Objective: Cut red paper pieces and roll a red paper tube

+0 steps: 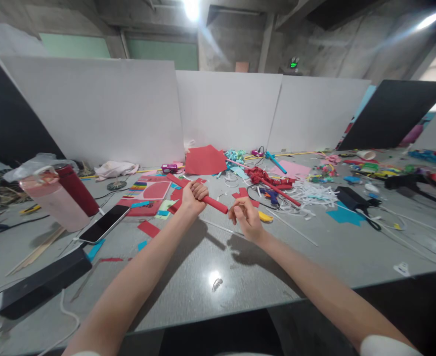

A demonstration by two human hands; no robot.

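Note:
My left hand (195,195) is wrapped round a red rolled paper tube (217,204), which slants over the middle of the table from upper left to lower right. Close by the tube's near right end is my right hand (245,217), its fingers curled in toward the thumb. Whatever lies between those fingers, if anything, is hidden. Beneath the hands, a thin clear rod (223,228) lies on the tabletop. Cut pieces of red paper (149,228) are scattered to the left, and a yellow piece (265,216) lies just beyond my right hand.
A phone (105,225), a pink bottle (55,198) and a black power adapter (45,282) occupy the left side. Red sheets (205,159) lie at the back before white partition boards (229,109). To the right are red ribbon (258,176), white paper strips (314,194) and cables.

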